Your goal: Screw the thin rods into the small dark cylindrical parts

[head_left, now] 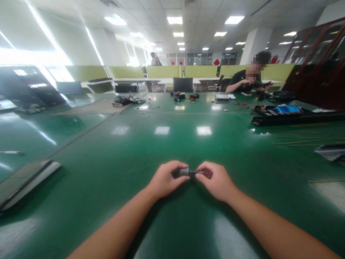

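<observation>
Just above the green table [172, 144], my left hand [165, 180] is closed around a small grey metallic cylinder [184, 172], thumb below and fingers above. A thin dark rod [193, 172] runs from the cylinder's right end towards my right hand [217, 180]. That hand pinches the rod's far end between thumb and fingertips. The cylinder and rod lie in one line, roughly level. I cannot tell whether they are one piece or two, and the fingers hide both outer ends.
At the left lies a flat panel-like object [27, 180]. Thin rods [307, 137] and a long black tray [285, 117] with a blue item lie at the right. Parts and tools [179, 96] sit along the far side, where a person [242, 83] sits at the right.
</observation>
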Action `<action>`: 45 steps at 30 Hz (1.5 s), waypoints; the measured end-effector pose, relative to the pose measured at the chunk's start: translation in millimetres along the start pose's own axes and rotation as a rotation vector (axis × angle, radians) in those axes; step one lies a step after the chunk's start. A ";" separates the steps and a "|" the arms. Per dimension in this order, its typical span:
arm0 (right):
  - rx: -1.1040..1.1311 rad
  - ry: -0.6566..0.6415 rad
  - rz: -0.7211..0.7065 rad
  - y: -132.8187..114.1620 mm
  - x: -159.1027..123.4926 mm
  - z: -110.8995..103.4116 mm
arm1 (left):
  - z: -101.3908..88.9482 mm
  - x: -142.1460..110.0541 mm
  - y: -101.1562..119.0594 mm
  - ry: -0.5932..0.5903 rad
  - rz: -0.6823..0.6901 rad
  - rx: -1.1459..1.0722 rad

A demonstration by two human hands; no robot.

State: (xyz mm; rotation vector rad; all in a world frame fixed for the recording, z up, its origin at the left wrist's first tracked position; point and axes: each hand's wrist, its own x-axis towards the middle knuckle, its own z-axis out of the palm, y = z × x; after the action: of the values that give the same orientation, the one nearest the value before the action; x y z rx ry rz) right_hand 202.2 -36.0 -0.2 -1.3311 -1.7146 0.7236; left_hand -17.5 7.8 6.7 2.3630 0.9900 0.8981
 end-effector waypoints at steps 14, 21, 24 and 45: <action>0.015 0.027 0.004 -1.0 1.2 -0.9 | -2.0 0.3 0.4 0.012 0.000 0.003; 0.008 0.047 0.000 0.2 1.5 -2.0 | -2.9 0.9 0.0 0.027 0.003 0.013; 0.003 0.054 -0.003 1.6 1.6 -2.4 | -3.4 1.2 0.3 0.033 0.001 0.016; 0.027 0.072 0.014 3.8 1.7 -2.4 | -6.7 1.4 2.0 0.076 0.018 0.041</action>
State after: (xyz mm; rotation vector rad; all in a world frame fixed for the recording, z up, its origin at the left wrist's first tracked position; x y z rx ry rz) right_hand 206.0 -33.4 -1.7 -1.3362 -1.6349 0.6956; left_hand -20.5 8.4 13.1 2.3906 1.0272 0.9897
